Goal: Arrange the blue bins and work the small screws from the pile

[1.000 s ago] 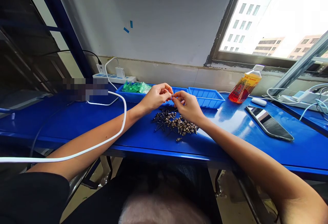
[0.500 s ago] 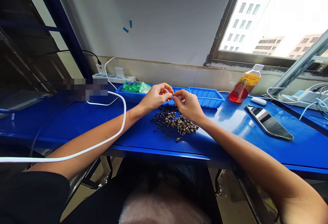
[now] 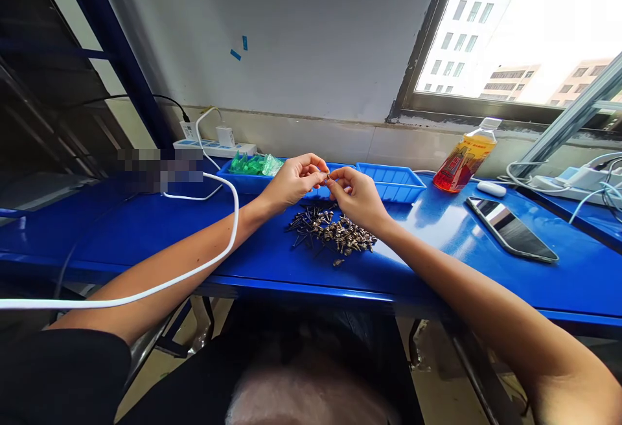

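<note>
My left hand (image 3: 295, 182) and my right hand (image 3: 357, 197) meet fingertip to fingertip above the blue table. Both are closed in a pinch on one small screw-like metal part (image 3: 328, 177), mostly covered by the fingers. Just below them lies a loose pile of small metal hardware (image 3: 352, 237). Thin dark screws (image 3: 302, 223) make up its left side, while short brassy pieces gather on the right. A single piece (image 3: 338, 262) rests apart near the front. Behind my hands stands a blue tray (image 3: 391, 184), its middle partly hidden by them.
Green plastic packets (image 3: 255, 164) fill the tray's left part. A white cable (image 3: 236, 218) loops across in front of my left forearm. To the right stand a drink bottle (image 3: 465, 159), a small white case (image 3: 490, 188) and a phone (image 3: 512, 229). Power strips (image 3: 214, 148) sit along the wall.
My hands stay together in the same pinch, with only slight finger movement around the small part. The view has shifted slightly; the pile looks unchanged.
</note>
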{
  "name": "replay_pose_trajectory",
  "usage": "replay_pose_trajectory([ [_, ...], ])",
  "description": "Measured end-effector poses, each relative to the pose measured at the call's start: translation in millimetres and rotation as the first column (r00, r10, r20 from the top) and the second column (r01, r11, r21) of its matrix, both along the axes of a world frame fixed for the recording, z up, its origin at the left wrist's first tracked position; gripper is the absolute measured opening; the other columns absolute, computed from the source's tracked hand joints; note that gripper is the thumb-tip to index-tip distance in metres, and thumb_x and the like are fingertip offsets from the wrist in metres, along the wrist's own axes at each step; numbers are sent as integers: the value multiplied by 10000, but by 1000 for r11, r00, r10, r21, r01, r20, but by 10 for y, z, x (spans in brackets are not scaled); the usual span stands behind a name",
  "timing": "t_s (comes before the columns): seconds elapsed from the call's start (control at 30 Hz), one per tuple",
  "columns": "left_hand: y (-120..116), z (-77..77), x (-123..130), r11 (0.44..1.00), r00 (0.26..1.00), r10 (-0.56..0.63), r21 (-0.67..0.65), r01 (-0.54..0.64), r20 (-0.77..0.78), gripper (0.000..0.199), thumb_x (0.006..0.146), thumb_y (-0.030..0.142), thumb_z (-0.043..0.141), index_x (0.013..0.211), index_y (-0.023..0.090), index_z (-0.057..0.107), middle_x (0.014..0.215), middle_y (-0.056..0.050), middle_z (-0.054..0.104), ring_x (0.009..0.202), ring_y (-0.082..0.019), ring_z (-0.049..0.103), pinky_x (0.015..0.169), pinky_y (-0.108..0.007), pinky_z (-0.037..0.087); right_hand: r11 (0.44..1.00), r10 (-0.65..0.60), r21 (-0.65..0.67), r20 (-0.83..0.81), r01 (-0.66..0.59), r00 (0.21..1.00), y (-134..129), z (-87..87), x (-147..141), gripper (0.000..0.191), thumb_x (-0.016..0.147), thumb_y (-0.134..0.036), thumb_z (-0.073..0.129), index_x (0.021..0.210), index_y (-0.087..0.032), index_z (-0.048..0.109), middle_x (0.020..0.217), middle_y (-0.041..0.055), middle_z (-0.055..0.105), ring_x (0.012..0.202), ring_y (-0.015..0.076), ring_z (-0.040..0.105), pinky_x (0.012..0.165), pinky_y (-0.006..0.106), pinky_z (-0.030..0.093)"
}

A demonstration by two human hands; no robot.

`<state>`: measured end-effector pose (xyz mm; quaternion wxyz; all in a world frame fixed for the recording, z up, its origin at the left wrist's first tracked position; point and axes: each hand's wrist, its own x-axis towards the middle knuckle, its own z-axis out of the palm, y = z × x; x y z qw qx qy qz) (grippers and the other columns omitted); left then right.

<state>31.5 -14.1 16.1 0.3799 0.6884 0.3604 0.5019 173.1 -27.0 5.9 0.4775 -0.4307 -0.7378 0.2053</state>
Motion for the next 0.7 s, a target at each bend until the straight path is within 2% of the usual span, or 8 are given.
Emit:
replay_pose_trajectory([
  [0.5, -44, 28, 11, 999, 1000, 0, -33, 0, 0, 53, 642, 133, 535, 678, 172, 531, 542, 56, 493, 541, -73, 482, 546, -198, 408, 999, 21, -40, -28, -22, 999, -24, -21, -18, 50, 775, -206, 574, 754, -165, 557, 516, -55, 555, 484, 72, 496, 512, 228, 375],
  [0.7, -53, 24, 10, 999, 1000, -2, -49, 3, 8, 61, 676, 117, 525, 704, 171, 534, 562, 50, 506, 538, -72, 485, 548, -200, 406, 999, -7, 32, 26, 6, 1000, 1, -32, 0, 48, 781, -221, 566, 777, -173, 566, 524, -56, 546, 507, 89, 509, 523, 234, 379],
])
